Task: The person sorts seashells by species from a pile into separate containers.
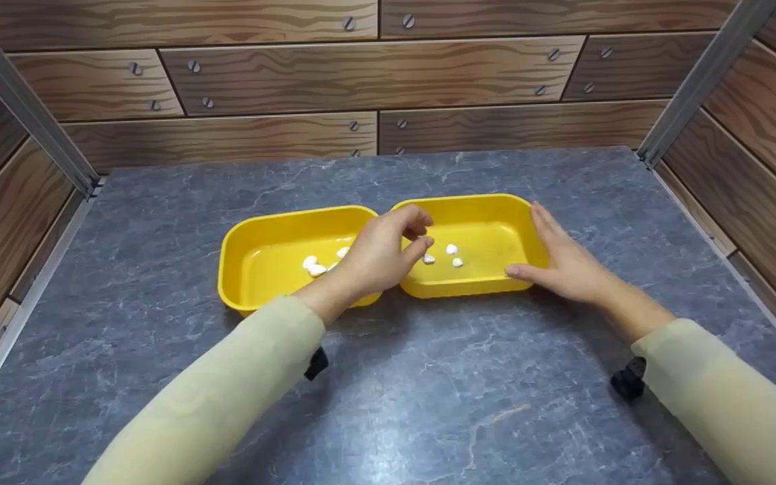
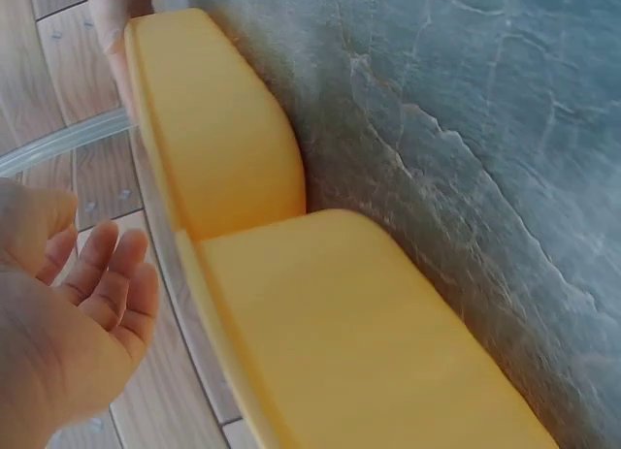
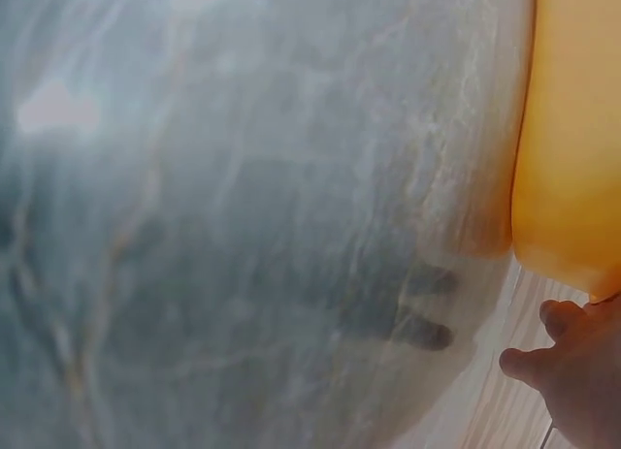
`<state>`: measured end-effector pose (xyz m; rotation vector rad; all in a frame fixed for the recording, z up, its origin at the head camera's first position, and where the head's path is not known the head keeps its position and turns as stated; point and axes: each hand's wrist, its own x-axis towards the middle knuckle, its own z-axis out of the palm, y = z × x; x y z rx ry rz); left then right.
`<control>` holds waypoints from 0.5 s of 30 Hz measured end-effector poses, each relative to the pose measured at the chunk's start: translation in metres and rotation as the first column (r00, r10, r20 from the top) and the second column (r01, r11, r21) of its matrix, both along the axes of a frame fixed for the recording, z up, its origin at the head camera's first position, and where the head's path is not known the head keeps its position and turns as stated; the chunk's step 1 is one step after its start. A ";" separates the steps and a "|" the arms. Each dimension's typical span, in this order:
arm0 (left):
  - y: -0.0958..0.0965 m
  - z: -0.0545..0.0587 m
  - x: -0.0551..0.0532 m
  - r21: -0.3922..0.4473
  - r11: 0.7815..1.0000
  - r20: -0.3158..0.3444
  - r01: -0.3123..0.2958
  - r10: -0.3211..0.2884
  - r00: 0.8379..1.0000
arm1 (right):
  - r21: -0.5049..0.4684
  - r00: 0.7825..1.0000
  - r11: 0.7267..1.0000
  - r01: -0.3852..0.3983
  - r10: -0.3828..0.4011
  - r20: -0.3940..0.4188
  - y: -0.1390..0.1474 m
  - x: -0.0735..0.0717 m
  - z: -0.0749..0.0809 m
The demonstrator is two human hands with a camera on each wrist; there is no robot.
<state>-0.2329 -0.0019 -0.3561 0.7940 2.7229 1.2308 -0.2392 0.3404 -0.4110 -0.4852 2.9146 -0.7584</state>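
Note:
Two yellow plastic bins, the left bin (image 1: 263, 296) and the right bin (image 1: 469, 288), stand side by side on the tabletop. Above their adjoining ends hovers my left hand (image 1: 384, 249), its fingers loosely bent; a gap shows between thumb and fingers in the left wrist view, with no object visible there. Small white pebble-like pieces (image 1: 317, 270) lie in the left bin, some partly hidden by that hand. A few similar white pieces (image 1: 452, 249) lie in the right bin. My right hand (image 1: 566, 263) rests against the right bin's end, fingers extended along the outside, thumb across the front corner.
The bins stand on a grey marble-patterned tabletop (image 1: 388, 391). Wood-patterned panels (image 1: 374, 74) enclose the back and sides, with metal corner posts (image 1: 704, 81) at the back. A black wrist device (image 1: 628, 380) sits under the right sleeve.

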 end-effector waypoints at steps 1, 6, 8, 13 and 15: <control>-0.004 0.001 0.001 -0.003 1.000 -0.018 -0.011 0.011 1.000 | 0.002 1.000 1.000 0.000 0.000 0.003 0.000 0.000 0.001; -0.031 0.004 0.012 -0.043 0.995 -0.123 -0.087 0.081 0.989 | 0.044 1.000 0.999 0.024 -0.024 -0.001 0.001 0.002 0.007; -0.044 0.003 0.017 -0.079 0.989 -0.159 -0.124 0.111 0.981 | 0.067 0.999 0.997 0.043 -0.041 -0.024 0.000 0.005 0.011; -0.079 0.002 0.034 -0.221 0.950 -0.233 -0.221 0.168 0.958 | 0.113 0.992 0.992 0.056 -0.042 -0.123 -0.002 0.017 0.022; -0.093 0.001 0.041 -0.282 0.926 -0.246 -0.249 0.181 0.952 | 0.131 0.989 0.990 0.057 -0.037 -0.146 -0.004 0.023 0.027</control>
